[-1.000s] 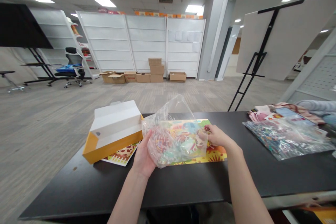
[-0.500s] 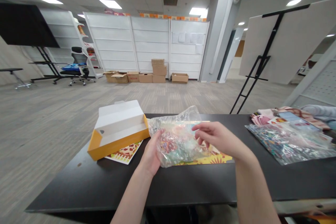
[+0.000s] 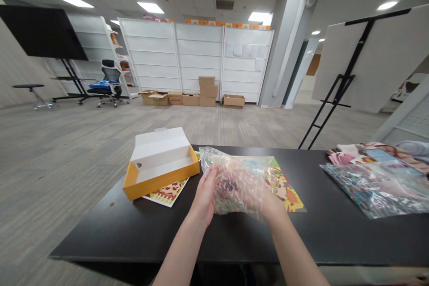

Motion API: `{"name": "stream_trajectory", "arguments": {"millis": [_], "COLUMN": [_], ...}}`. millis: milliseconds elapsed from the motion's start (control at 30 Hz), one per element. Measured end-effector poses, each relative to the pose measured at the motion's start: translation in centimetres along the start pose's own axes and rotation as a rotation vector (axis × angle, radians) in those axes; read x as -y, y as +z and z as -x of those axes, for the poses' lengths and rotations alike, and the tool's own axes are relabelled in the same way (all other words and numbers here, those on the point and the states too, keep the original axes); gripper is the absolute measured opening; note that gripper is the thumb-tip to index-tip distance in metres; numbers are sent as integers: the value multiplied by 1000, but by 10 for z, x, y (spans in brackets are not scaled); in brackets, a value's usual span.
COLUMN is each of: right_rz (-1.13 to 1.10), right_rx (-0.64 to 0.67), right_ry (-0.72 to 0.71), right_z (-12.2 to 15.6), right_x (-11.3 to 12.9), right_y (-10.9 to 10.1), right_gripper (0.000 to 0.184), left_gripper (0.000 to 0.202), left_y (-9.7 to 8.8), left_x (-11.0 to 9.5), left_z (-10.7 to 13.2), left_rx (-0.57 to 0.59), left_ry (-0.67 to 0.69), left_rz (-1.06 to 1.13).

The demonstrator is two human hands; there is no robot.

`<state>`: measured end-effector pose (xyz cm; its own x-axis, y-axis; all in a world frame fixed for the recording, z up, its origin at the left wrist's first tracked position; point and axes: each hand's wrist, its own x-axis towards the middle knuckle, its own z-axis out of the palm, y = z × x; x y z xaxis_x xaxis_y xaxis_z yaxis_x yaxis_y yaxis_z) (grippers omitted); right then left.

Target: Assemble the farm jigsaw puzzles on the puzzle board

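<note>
A clear plastic bag of small colourful pieces is held above the black table. My left hand grips its left side, thumb on the front. My right hand reaches into the bag from the right; its fingers show only hazily through the crinkled plastic, so their shape and what they touch are unclear. Beneath and behind lies a bright picture board with yellow and orange drawings, partly covered by the bag. To the left stands an open yellow box with a white inside, resting partly on a printed card.
On the right of the black table lies another clear bag with small coloured pieces, beside folded cloths. Past the table are a black easel stand, cardboard boxes, an office chair and white shelving.
My right hand has moved down from above the bag and into it from the right. The bag has turned and flattened, uncovering more of the board's right side. The view has shifted slightly left.
</note>
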<state>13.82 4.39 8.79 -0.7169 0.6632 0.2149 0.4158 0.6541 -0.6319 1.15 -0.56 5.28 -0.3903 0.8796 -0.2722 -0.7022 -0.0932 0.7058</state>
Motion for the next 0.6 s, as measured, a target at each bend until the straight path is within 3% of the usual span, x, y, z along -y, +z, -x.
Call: {"name": "stream_trajectory", "arguments": {"millis": [133,233,333,467,600], "right_rz": [-50,-76,-117,-43,104], "right_rx": [32,-147,-356,-311,-288], "right_ry": [-87,49,173,326,435], "right_z": [2,10,26,42,44], "right_x": [10,4,-22,-70,-97], "right_y": [-19,-48,-79,-99,-96], "right_gripper": [19,24,34,32,26], "left_gripper": [16,12,18,19,9], "left_y": [-1,-9,-28,-58,-76], "left_x": [-14,-40,-78,-128,-166], "left_z": [2,1,-5,-21,-46], "left_rx": [3,-52,-119,-225,-277], "left_ry": [52,113,182,286,278], "left_rz": [24,67,118,118,19]}}
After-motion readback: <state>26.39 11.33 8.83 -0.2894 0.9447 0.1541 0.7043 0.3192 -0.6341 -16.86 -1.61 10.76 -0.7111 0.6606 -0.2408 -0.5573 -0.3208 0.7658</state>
